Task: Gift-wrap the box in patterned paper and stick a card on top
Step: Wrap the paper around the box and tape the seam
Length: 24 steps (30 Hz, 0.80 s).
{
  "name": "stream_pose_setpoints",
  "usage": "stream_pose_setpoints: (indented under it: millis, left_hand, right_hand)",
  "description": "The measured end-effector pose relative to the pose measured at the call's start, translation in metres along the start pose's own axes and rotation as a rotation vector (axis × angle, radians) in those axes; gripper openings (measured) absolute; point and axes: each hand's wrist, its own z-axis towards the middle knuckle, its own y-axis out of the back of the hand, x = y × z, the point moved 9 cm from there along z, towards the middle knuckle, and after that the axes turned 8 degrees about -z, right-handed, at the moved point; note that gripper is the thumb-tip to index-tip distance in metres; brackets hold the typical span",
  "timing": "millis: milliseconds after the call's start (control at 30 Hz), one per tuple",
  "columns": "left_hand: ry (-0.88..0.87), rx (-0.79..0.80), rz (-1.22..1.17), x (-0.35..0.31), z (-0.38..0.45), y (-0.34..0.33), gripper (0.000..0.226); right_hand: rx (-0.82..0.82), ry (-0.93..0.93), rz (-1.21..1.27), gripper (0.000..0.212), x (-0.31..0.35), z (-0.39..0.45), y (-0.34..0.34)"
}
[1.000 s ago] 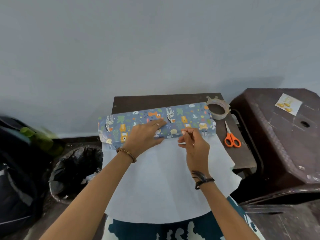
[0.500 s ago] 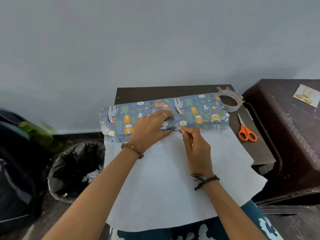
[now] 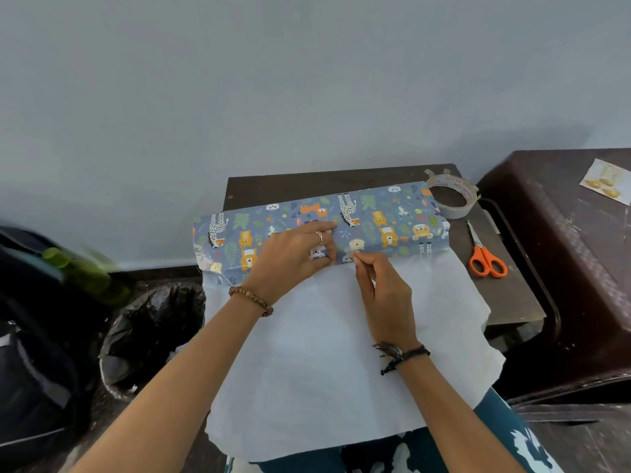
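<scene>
Your patterned paper (image 3: 375,220) is folded over the long box, blue printed side up, with animals and leaves in orange, white and green; the box itself is hidden beneath it, lying crosswise at the far part of the small dark table; the paper's white underside spreads toward you, over the near table edge and onto your lap; its near edge is uneven; the wrapped bundle's left end overhangs the table and looks crumpled; your card (image 3: 606,181) lies well apart, flat on the brown surface at right, pale with yellow shapes.
</scene>
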Motion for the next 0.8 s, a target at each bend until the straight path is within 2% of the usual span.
stream_pose_setpoints:
  millis: [100,233,300,367,533,600,700,800]
  left_hand:
    - [0.016,0.072,-0.044,0.001,0.001,0.002,0.007]
    - [-0.036,0.160,0.062,-0.003,0.004,0.000,0.011]
    - [-0.127,0.168,0.145,-0.012,0.002,-0.002,0.009]
    - [-0.189,0.155,0.241,-0.017,-0.002,-0.005,0.007]
    - [-0.173,0.126,0.223,-0.014,-0.004,-0.005,0.011]
    - [-0.145,0.116,0.142,-0.011,-0.002,0.000,0.025]
    - [-0.014,0.139,0.018,-0.002,0.002,0.004,0.050]
    - [0.087,0.197,-0.079,0.003,0.006,0.003,0.064]
  right_hand:
    - [-0.003,-0.001,0.020,0.030,0.000,0.000,0.002]
    - [0.037,-0.003,0.020,0.033,0.000,-0.001,-0.002]
    - [0.069,-0.006,0.011,0.033,0.000,-0.002,-0.006]
    - [0.114,-0.039,0.025,0.025,-0.001,-0.001,-0.008]
    - [0.173,-0.078,0.044,0.015,-0.002,-0.002,-0.011]
    - [0.175,-0.077,0.033,0.018,-0.002,-0.002,-0.012]
    - [0.165,-0.044,0.026,0.030,-0.001,-0.003,-0.014]
    - [0.159,-0.025,0.038,0.029,-0.001,-0.004,-0.015]
